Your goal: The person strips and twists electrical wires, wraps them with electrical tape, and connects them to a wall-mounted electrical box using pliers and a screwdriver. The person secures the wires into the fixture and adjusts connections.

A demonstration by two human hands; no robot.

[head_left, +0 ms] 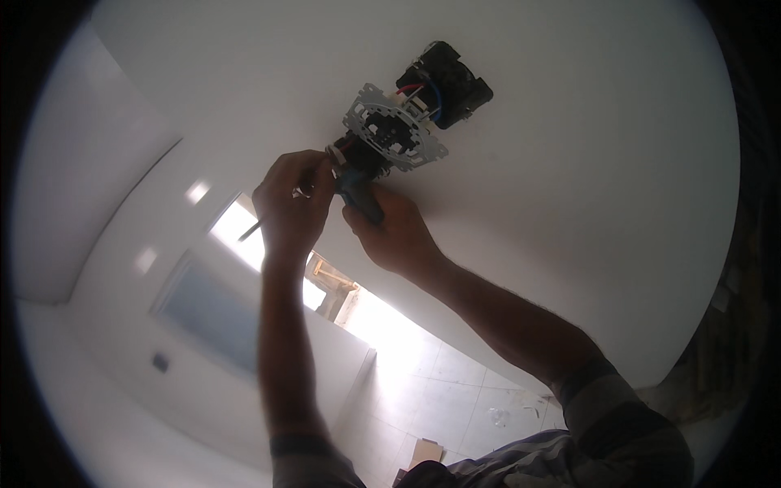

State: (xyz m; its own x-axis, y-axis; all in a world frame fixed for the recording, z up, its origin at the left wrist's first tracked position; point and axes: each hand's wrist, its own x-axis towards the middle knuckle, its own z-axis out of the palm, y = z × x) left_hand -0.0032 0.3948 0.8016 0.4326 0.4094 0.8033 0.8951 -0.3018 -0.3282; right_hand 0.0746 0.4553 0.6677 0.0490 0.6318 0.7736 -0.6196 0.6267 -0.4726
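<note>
My left hand (293,191) is closed, fingertips pressed together beside a pale wire end or small ring (334,154). Across its palm lies what looks like a screwdriver (249,231), its thin grey shaft sticking out at the lower left. My right hand (394,232) wraps around a dark blue-grey tool handle (359,195); the tool's working end is hidden against the fitting. Both hands are at the lower side of a wall socket insert with a grey metal mounting frame (394,130). It hangs out of the white wall, tilted.
Above the frame sits a second black socket insert (447,85), with red and blue wires running to it. The white wall (569,203) spreads behind. Lower down are a bright opening (244,228), a tiled floor (455,374) and a piece of cardboard (425,452).
</note>
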